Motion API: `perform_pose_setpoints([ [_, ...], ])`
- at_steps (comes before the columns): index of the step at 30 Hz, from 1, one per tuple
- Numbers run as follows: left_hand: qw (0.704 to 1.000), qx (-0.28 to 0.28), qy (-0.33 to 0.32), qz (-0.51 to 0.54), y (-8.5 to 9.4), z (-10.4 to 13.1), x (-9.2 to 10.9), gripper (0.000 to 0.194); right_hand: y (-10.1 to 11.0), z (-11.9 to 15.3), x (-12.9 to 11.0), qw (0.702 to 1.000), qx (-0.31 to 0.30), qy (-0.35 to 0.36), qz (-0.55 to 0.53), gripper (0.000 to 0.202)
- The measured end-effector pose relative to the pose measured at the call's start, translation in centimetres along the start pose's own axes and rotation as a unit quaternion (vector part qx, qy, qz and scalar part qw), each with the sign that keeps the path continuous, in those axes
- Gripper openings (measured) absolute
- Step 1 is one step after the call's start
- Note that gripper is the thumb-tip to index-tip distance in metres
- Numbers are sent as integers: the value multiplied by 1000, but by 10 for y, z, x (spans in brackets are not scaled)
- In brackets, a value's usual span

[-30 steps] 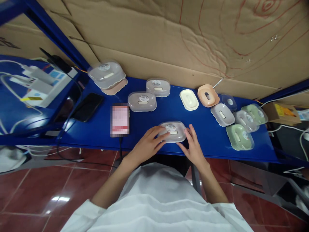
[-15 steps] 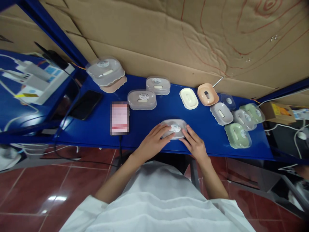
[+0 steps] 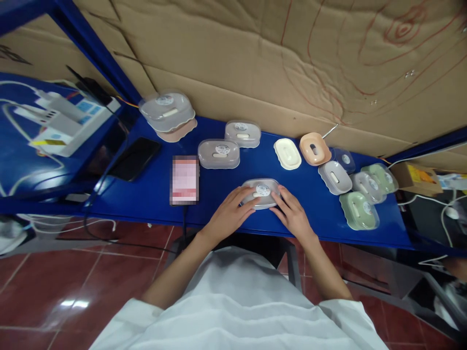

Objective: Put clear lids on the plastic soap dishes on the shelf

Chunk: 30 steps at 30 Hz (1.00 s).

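In front of me on the blue table lies a grey soap box with a clear lid and a round white label. My left hand grips its left end, fingers over the lid and thumb along the near side. From the right, my right hand holds the other end, with fingertips on the lid and the thumb low at the near edge. Beyond my hands are a cream soap dish without a lid and an orange dish. The underside of the held box is hidden.
Lidded grey soap boxes stand at the back left, near a stacked pair. Grey and green boxes crowd the right end. A phone with a blurred screen, a black phone and a power strip lie left. Cardboard lines the back.
My fingers have shifted slightly on the lid, baring more of its label and white strip. The camera view has moved a little; the other boxes stay in place.
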<state>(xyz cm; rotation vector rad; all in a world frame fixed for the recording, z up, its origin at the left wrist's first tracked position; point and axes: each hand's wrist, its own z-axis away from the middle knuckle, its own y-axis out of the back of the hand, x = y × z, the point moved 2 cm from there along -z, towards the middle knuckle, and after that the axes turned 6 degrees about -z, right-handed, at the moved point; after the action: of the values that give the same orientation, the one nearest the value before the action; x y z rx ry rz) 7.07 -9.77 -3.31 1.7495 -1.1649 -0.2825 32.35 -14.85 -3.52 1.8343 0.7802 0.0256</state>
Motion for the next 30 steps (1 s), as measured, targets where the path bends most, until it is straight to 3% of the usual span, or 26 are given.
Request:
perform_pose_setpoints([
  [6, 999, -26, 46, -11, -4, -6, -1, 48, -3, -8, 0, 998, 12, -38, 55, 69],
  [11, 986, -14, 149, -79, 6, -9, 4, 55, -2, -53, 8, 984, -3, -142, 106, 52],
  [15, 950, 14, 290, -115, 9, -11, -15, 59, -1, -91, 30, 994, -15, -110, 24, 56],
  [17, 940, 15, 322, -114, 5, -16, -33, 65, 2, -98, 46, 993, 4, -118, 9, 59],
  [20, 945, 14, 312, -93, -2, -25, -56, 68, 5, -91, 66, 983, 15, -170, 60, 58],
  [23, 955, 46, 283, -77, -5, -31, -57, 65, 6, -68, 63, 983, -20, -170, 67, 52],
  [27, 977, 20, 205, -53, -8, -31, -19, 60, 15, -33, 41, 990, -23, -139, 10, 37],
  [30, 991, -30, 123, -40, -14, -29, 16, 54, 29, -21, 40, 994, -21, -106, -34, 30],
])
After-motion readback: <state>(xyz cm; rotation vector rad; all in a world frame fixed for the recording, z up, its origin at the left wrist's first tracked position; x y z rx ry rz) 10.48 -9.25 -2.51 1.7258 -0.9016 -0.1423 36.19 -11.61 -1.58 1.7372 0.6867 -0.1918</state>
